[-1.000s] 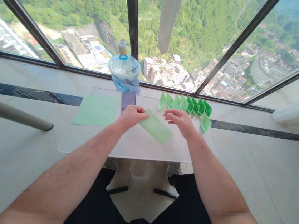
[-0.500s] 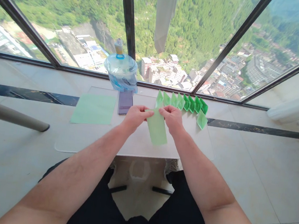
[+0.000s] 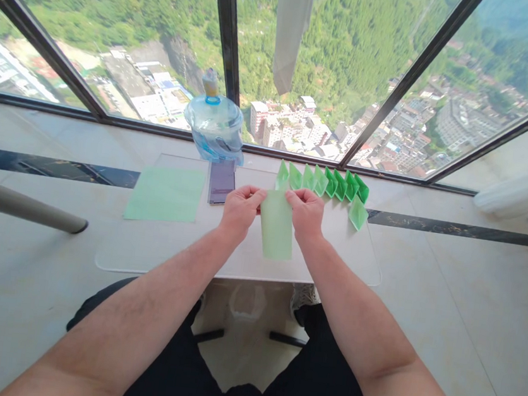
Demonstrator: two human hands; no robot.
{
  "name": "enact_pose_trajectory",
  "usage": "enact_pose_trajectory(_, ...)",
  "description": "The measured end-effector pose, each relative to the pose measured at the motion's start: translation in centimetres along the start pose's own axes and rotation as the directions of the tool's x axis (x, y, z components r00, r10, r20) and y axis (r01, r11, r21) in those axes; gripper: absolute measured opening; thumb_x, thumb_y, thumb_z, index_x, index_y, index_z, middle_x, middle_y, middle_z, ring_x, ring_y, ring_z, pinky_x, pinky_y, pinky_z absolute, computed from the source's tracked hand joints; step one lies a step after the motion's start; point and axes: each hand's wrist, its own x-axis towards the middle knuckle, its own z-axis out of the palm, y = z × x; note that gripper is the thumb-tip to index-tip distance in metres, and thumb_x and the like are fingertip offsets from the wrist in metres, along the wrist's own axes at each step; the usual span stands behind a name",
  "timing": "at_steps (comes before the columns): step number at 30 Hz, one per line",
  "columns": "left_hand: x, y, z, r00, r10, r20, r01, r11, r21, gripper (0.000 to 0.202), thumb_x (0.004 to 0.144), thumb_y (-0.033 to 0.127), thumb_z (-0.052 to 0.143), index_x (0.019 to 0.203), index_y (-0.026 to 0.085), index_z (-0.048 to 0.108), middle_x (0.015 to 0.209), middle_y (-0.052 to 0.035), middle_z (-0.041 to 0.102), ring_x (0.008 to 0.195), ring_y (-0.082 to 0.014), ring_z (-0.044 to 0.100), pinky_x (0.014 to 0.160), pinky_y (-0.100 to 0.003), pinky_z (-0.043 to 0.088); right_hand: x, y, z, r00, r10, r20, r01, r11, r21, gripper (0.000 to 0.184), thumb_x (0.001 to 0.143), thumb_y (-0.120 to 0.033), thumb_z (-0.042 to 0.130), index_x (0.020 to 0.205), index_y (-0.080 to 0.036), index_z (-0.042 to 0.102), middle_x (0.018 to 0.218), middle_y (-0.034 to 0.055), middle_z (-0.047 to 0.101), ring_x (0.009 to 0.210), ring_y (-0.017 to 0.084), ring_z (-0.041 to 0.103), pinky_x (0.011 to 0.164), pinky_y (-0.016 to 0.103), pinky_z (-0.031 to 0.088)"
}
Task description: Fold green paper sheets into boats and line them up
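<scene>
Head view hides the top edge of the folded green paper (image 3: pixel 276 232) behind the fingertips of both hands, so the fold there is hard to make out. Whether its lower end touches the table (image 3: pixel 167 250) I cannot tell. The paper is a long, pale green rectangle, flat and smooth, with its long side pointing toward the person. It is over the middle of the table.

The left hand (image 3: pixel 240 208) pinches the top left corner and the right hand (image 3: pixel 307 214) pinches the top right corner, both with fingers closed on the paper.

Just behind the hands stands a row of small folded green pieces (image 3: pixel 323 181), and one single folded piece (image 3: pixel 357 213) lies at the right end. A flat green sheet (image 3: pixel 165 194) lies at the left, with a dark phone (image 3: pixel 222 182) beside it. A water jug (image 3: pixel 215 126) is at the far edge, its base partly hidden.
</scene>
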Motion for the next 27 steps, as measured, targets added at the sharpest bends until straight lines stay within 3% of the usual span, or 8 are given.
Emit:
enact_pose_trajectory(6,0.0,-0.1,-0.1,0.998,0.041,-0.050,-0.043,0.998,-0.043,0.027,0.066,0.038,0.076,0.063,0.018,0.058,0.058,0.0026,0.054,0.054,-0.0100,0.049,0.055,-0.024,0.043,-0.4,0.2,0.4,0.999,-0.027,-0.027,0.028,0.999,0.026,0.023,0.072,-0.042,0.067,0.063,-0.022,0.058,0.059,-0.0028,0.053,0.060,0.013,0.046,0.058,0.027,0.040)
enact_pose_trajectory(11,-0.1,-0.5,-0.4,0.998,0.007,0.055,-0.007,1.000,0.004,0.035,0.071,0.049,0.073,0.074,0.016,0.064,0.064,0.0005,0.059,0.059,-0.0116,0.055,0.061,-0.026,0.048,-0.4,0.2,0.5,0.996,-0.005,-0.086,0.017,0.990,0.141,0.024,0.069,-0.040,0.068,0.063,-0.020,0.058,0.057,-0.0051,0.050,0.057,0.011,0.042,0.055,0.026,0.037)
enact_pose_trajectory(19,0.1,-0.8,-0.8,0.996,0.080,0.050,-0.085,0.990,0.110,0.026,0.067,0.039,0.074,0.066,0.015,0.064,0.063,0.0011,0.059,0.058,-0.0104,0.051,0.057,-0.023,0.042,-0.7,0.7,0.7,0.997,0.024,-0.067,-0.009,0.978,0.210,0.024,0.068,-0.039,0.070,0.063,-0.019,0.057,0.058,-0.0048,0.052,0.057,0.010,0.045,0.056,0.025,0.040)
enact_pose_trajectory(23,0.2,0.0,-1.0,0.995,0.081,0.061,-0.092,0.972,0.217,0.026,0.067,0.039,0.072,0.063,0.015,0.062,0.059,0.0024,0.057,0.055,-0.0096,0.048,0.053,-0.022,0.038,-0.2,0.7,0.1,0.989,0.108,0.105,-0.131,0.960,0.247,0.025,0.066,-0.040,0.074,0.070,-0.019,0.062,0.063,-0.0034,0.058,0.060,0.012,0.051,0.058,0.026,0.044)
enact_pose_trajectory(27,0.0,0.3,-1.5,0.973,0.001,0.230,-0.102,0.899,0.427,0.029,0.067,0.042,0.071,0.063,0.015,0.062,0.056,0.0024,0.055,0.053,-0.0100,0.046,0.049,-0.022,0.034,0.3,-0.2,-0.9,0.928,0.090,0.362,-0.121,0.991,0.064,0.034,0.062,-0.041,0.079,0.085,-0.017,0.073,0.075,0.0010,0.069,0.066,0.014,0.058,0.062,0.027,0.046)
